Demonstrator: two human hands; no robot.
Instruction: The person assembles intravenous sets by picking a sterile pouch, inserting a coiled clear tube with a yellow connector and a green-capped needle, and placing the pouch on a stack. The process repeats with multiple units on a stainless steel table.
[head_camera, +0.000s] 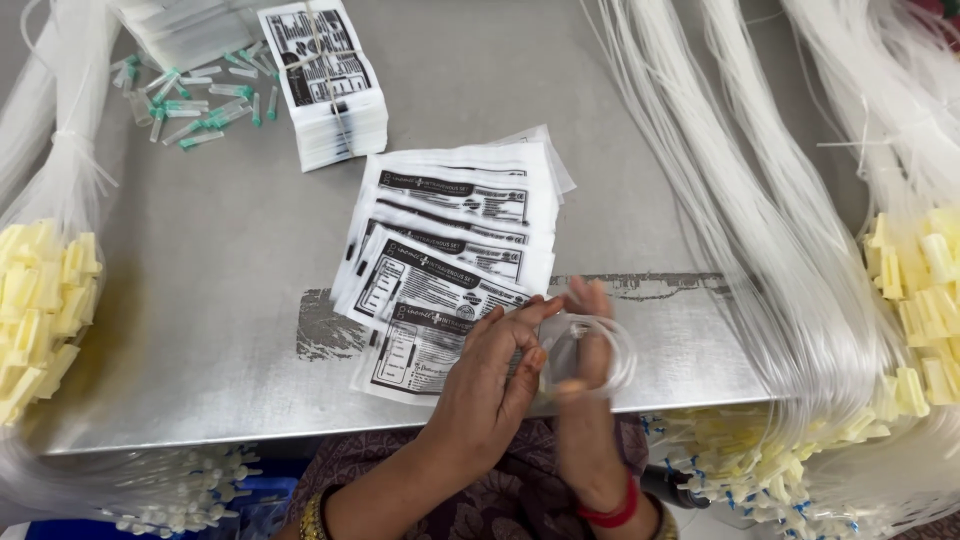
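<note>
From the head camera, the left hand (487, 385) and right hand (585, 375) meet over the near edge of the steel table (200, 290). Both sets of fingers close around a coil of clear tubing (592, 355), the right hand blurred. Just beside them lies a fanned row of printed pouches (440, 255); a banded pouch stack (325, 80) and green-capped needles (195, 100) sit further back.

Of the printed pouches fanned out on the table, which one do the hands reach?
The bottom pouch of the fan, nearest the table edge. The left hand lies over its right end; the other pouches lie farther up, untouched.
</note>
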